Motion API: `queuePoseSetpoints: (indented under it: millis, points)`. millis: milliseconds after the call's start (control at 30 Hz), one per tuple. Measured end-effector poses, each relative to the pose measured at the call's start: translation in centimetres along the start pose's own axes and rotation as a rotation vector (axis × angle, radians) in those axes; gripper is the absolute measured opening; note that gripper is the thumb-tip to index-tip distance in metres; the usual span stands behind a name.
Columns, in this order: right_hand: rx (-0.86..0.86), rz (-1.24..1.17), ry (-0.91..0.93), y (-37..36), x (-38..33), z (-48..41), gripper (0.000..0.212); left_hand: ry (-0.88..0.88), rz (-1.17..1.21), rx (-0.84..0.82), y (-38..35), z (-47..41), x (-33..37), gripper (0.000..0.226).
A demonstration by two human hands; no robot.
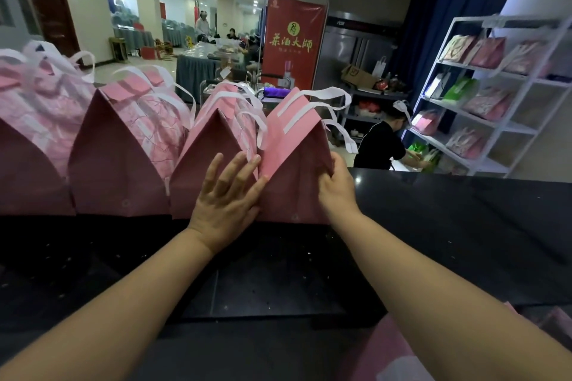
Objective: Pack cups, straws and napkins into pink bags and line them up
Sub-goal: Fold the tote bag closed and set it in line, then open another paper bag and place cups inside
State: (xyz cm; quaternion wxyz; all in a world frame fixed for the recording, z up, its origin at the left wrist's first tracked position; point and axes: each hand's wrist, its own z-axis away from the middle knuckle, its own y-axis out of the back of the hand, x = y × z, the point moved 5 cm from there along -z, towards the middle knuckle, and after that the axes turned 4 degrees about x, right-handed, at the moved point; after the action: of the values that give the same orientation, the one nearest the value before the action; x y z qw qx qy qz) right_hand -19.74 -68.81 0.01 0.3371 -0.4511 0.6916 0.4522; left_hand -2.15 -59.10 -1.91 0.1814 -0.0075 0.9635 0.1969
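Note:
Several pink bags with white handles stand in a row on a black counter [464, 210]. The rightmost pink bag [294, 164] is upright, its top folded shut. My left hand [227, 195] lies with straight, spread fingers against that bag's left side and the neighbouring bag [204, 158]. My right hand [335, 185] holds the rightmost bag's right edge, its fingers wrapped round the side. No cups, straws or napkins show; the bags hide whatever is inside.
More pink bags [123, 145] stand to the left. Pink material [402, 353] lies at the bottom right. Behind the counter a person in black [383, 142] crouches by a white shelf [501, 102] of bags. A red banner [292, 43] stands behind.

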Motion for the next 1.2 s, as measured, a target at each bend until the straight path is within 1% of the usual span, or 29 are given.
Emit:
queuePoseSetpoints:
  millis: [100, 200, 267, 333, 500, 567, 667, 733, 800, 867, 900, 967, 1033, 1067, 1133, 1200]
  points:
    - [-0.05, 0.066, -0.056, 0.4, 0.0, 0.4, 0.031, 0.057, 0.03, -0.032, 0.5, -0.3, -0.1, 0.061]
    - [-0.086, 0.148, -0.057, 2.1, -0.2, 1.5, 0.058, 0.108, 0.063, -0.066, 1.5, -0.2, 0.3, 0.069]
    - [-0.093, 0.209, -0.015, 4.2, -0.5, 2.5, 0.063, 0.143, 0.093, -0.068, 2.7, -0.2, 1.2, 0.07]
    - [-0.104, 0.256, 0.032, 6.7, -1.0, 3.8, 0.06, 0.16, 0.132, -0.057, 4.3, -0.5, 2.9, 0.067]
    - [-0.126, 0.301, 0.084, 14.8, -1.5, 8.3, 0.04, 0.148, 0.267, -0.068, 9.2, -2.2, 9.8, 0.055]
    - [-0.143, 0.329, 0.084, 18.2, -1.4, 10.4, 0.034, 0.152, 0.343, -0.144, 10.9, -3.0, 13.0, 0.049]
    - [-0.158, 0.384, 0.069, 22.8, -0.9, 13.5, 0.027, 0.122, 0.534, -0.348, 13.2, -3.4, 18.7, 0.048]
    - [-0.204, 0.461, 0.041, 24.8, -0.3, 15.5, 0.023, 0.05, 0.668, -0.464, 14.9, -3.2, 22.6, 0.057]
    - [-0.279, 0.557, 0.021, 26.0, 0.6, 17.5, 0.019, -0.083, 0.73, -0.538, 16.5, -3.0, 26.1, 0.066]
    - [-0.341, 0.69, 0.034, 26.7, 1.5, 19.3, 0.017, -0.262, 0.685, -0.578, 17.9, -3.0, 28.3, 0.068]
    - [-0.359, 0.765, 0.053, 26.9, 1.8, 20.0, 0.017, -0.335, 0.641, -0.578, 18.4, -3.2, 28.8, 0.064]
    - [-0.373, 0.855, 0.112, 27.1, 2.3, 21.3, 0.018, -0.39, 0.575, -0.546, 19.3, -4.0, 28.7, 0.046]
    - [-0.351, 0.915, 0.217, 27.0, 2.3, 22.2, 0.019, -0.374, 0.529, -0.522, 19.9, -4.8, 27.8, 0.028]
    - [-0.333, 0.954, 0.277, 26.9, 2.2, 22.6, 0.023, -0.36, 0.499, -0.53, 20.0, -5.0, 27.3, 0.023]
    - [-0.305, 1.04, 0.365, 26.6, 2.3, 23.2, 0.031, -0.32, 0.41, -0.574, 20.0, -4.8, 26.6, 0.02]
    - [-0.296, 1.108, 0.397, 26.1, 2.4, 23.7, 0.034, -0.222, 0.312, -0.646, 19.9, -4.3, 26.2, 0.023]
